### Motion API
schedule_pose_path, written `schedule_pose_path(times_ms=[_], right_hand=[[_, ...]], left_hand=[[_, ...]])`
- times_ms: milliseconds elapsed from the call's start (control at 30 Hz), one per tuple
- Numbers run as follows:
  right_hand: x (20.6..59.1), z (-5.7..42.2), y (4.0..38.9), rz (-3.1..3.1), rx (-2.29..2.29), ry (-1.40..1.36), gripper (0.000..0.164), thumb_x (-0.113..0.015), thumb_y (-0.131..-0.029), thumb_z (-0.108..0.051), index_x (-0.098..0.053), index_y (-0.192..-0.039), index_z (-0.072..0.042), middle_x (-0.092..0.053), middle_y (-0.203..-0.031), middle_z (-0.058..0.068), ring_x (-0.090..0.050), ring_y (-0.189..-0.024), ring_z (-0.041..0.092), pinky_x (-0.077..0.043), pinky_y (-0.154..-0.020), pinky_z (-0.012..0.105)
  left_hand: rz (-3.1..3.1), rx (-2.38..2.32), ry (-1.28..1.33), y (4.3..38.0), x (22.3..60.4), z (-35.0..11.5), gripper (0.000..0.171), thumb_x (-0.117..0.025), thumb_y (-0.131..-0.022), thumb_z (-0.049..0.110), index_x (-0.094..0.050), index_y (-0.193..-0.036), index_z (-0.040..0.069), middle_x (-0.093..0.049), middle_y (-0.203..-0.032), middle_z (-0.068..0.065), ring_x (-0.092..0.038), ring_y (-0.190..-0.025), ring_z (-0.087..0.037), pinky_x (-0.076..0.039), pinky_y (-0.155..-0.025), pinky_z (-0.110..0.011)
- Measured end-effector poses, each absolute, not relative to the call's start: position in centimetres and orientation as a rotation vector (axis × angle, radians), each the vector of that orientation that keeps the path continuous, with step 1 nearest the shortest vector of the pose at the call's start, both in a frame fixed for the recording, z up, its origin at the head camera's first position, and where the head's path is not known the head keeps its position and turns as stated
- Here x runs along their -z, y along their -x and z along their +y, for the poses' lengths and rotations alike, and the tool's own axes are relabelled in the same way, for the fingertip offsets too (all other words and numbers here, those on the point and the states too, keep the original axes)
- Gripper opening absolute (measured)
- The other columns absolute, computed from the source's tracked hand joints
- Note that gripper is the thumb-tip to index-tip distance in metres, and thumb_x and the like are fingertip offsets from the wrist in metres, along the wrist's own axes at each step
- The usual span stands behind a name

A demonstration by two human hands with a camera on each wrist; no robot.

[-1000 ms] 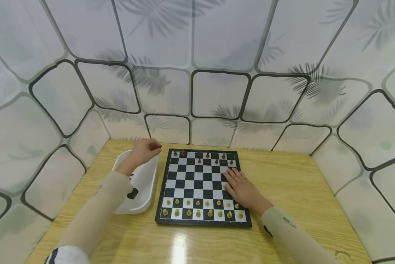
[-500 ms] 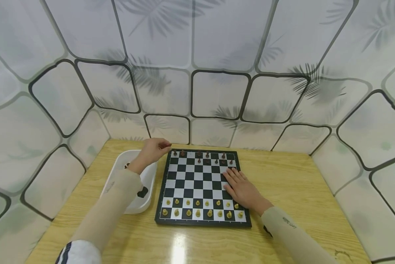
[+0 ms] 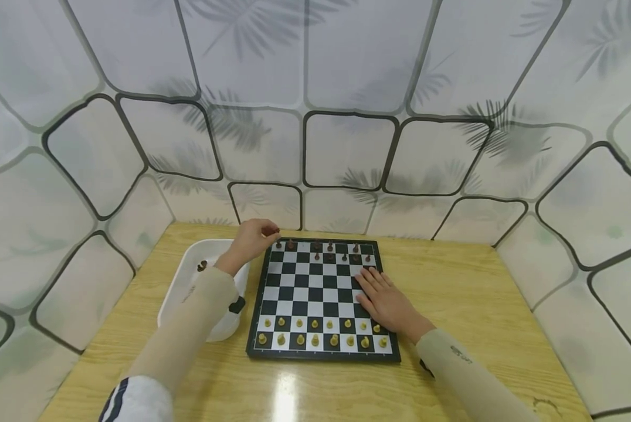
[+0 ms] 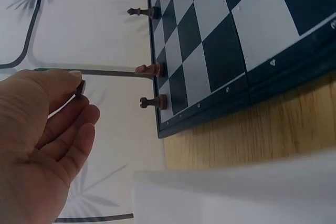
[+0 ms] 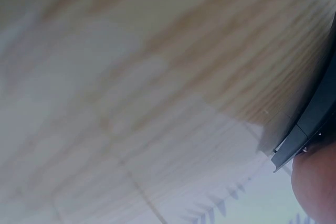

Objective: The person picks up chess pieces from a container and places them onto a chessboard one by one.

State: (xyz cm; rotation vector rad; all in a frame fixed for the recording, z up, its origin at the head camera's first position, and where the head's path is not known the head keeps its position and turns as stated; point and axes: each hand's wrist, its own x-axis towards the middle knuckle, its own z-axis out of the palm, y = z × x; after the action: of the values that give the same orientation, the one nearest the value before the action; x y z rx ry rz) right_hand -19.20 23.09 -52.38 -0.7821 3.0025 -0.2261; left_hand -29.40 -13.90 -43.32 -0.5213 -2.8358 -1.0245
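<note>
My left hand (image 3: 252, 240) is raised over the far left corner of the chessboard (image 3: 323, 293), pinching a small dark chess piece (image 4: 80, 88) between thumb and finger. Most of that piece is hidden, so I cannot tell its kind. Just past it on the board's corner stand a brown rook (image 4: 155, 102) and a brown knight (image 4: 151, 69). More brown pieces stand in the two far rows. Flat on the board's right side lies my right hand (image 3: 389, 302), fingers straight, holding nothing. Yellow pieces (image 3: 315, 339) fill two rows at the near side.
Left of the board, a white plastic tub (image 3: 174, 287) sits under my left forearm. In it are a few dark brown pieces (image 3: 202, 265); a black object (image 3: 237, 305) shows beside my sleeve. A patterned curtain (image 3: 347, 152) encloses the wooden table (image 3: 453, 281) at the back and sides.
My left hand has moved right, from above the tub to the board's far left corner, still pinching the piece. My right hand has stayed in place.
</note>
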Motion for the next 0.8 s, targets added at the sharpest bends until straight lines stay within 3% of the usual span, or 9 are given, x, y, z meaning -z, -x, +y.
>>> schedule_pose_path(times_ms=[467,800], right_hand=[[52.4,23.0,19.2,2.996,0.221,0.771,0.064,-0.041,-0.114,-0.041,-0.034,-0.164,-0.003,-0.029,-0.172,0.02,-0.024,-0.161,0.04,-0.022,-0.131,0.056],[52.5,23.1,19.2,2.995,0.224,0.764,0.063,-0.04,-0.114,-0.042,-0.034,-0.164,-0.004,-0.029,-0.172,0.019,-0.023,-0.162,0.04,-0.022,-0.131,0.056]], left_hand=[[-2.878,1.147,0.509,30.2,44.1,-11.5,0.019,-0.071,-0.101,0.013,-0.076,-0.115,0.001,-0.079,-0.107,-0.013,-0.074,-0.102,-0.029,-0.062,-0.084,-0.041],[-2.924,1.057,0.51,30.8,45.1,-10.0,0.022,-0.072,-0.101,0.017,-0.077,-0.116,0.003,-0.078,-0.111,-0.012,-0.072,-0.1,-0.026,-0.061,-0.088,-0.04]])
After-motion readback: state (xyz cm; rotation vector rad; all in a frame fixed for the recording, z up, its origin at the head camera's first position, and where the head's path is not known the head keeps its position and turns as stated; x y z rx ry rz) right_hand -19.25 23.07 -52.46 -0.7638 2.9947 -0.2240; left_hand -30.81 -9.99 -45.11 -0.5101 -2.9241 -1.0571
